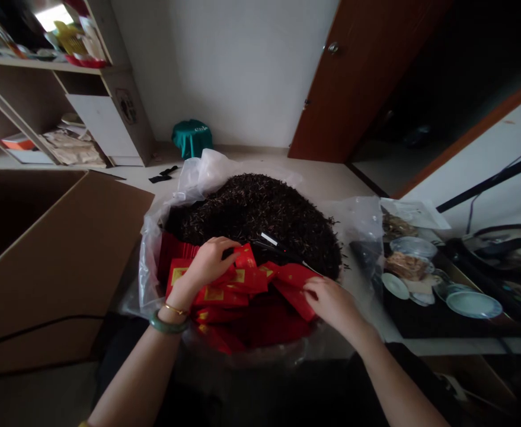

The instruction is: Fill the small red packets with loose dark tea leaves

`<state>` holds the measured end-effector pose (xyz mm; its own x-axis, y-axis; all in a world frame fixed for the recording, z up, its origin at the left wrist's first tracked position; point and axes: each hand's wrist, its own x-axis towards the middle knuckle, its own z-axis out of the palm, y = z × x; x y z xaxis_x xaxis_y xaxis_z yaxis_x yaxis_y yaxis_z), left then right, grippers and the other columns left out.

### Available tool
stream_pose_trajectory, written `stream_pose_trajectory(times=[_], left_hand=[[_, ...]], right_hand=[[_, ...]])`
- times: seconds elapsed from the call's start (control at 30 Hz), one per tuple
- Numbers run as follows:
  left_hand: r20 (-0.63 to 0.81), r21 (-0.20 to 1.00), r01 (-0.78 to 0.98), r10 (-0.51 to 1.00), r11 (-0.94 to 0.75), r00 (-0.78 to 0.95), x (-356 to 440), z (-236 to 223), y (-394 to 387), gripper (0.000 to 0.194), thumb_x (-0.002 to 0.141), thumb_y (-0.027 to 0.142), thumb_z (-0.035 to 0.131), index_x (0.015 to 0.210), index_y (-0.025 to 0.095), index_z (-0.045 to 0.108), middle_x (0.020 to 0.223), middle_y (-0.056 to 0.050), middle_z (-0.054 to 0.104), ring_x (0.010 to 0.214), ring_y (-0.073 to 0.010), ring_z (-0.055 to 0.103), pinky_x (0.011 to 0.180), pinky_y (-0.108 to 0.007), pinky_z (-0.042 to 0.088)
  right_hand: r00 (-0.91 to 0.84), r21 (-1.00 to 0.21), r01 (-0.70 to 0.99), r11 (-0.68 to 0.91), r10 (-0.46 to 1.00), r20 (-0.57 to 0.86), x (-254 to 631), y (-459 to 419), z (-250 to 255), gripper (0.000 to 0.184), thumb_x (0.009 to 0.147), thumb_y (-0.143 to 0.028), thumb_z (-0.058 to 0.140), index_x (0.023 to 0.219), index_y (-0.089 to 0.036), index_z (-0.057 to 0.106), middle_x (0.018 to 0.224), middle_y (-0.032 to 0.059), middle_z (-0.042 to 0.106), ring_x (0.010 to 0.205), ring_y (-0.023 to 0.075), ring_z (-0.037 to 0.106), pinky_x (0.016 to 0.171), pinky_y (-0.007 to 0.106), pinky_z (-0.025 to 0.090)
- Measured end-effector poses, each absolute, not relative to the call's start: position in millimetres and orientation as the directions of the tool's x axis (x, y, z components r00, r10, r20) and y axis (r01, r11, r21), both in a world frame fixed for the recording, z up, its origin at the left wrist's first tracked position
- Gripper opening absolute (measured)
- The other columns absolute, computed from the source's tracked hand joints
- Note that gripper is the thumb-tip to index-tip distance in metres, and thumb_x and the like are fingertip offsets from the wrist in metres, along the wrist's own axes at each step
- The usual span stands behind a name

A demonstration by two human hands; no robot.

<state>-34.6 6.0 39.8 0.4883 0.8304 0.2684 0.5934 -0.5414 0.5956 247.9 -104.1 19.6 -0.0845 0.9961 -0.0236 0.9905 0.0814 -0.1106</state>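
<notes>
A large heap of dark, dry tea-like leaves fills a container lined with a clear plastic bag. On its near side lie several red packets with gold print. My left hand, wearing a jade bangle and a thin gold bracelet, is closed on the edge of a small red packet. The fingers of my right hand pinch another red packet at its right edge. Partly sunk in the leaves is a dark, slim tool with a white strip; its kind is unclear.
To the left stands an open cardboard box. A dark tea tray with a small dish and cups is at the right. Behind are a teal covered stool, shelves and a brown door.
</notes>
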Motion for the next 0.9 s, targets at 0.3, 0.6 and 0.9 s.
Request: stream_pose_trajectory(times=[0.3,0.6,0.9], left_hand=[[0.333,0.794,0.29,0.781,-0.534,0.528,-6.7,46.8,-30.7,0.049,0.079,0.042,0.066,0.121,0.017,0.063,0.107,-0.011,0.071,0.088,-0.0221,0.066,0.081,-0.032,0.052],[0.12,0.993,-0.014,0.981,-0.119,0.149,-2.0,41.4,-20.9,0.04,0.077,0.048,0.061,0.08,0.011,0.074,0.058,-0.001,0.063,0.049,-0.0099,0.046,0.045,-0.02,0.037],[0.117,0.99,0.056,0.983,-0.126,0.142,-0.3,39.6,-22.4,0.038,0.076,0.048,0.06,0.079,0.012,0.075,0.052,0.002,0.054,0.047,-0.0076,0.038,0.042,-0.018,0.03]], right_hand=[[-0.444,-0.098,0.879,0.467,0.876,0.186,204.8,-69.6,113.3,0.034,0.088,-0.006,0.045,0.1,-0.025,0.071,0.088,0.0049,0.068,0.084,0.0203,0.06,0.077,0.034,0.048],[-0.023,-0.363,0.842,0.4,0.698,0.716,155.1,-24.4,73.2,0.044,0.091,-0.028,0.054,0.134,-0.022,0.051,0.11,0.0126,0.063,0.101,0.0254,0.06,0.091,0.042,0.053],[0.082,-0.418,0.83,0.37,0.66,0.747,162.3,-19.5,66.7,0.018,0.086,-0.035,0.061,0.093,-0.02,0.067,0.095,0.0106,0.062,0.092,0.0244,0.059,0.083,0.041,0.052]])
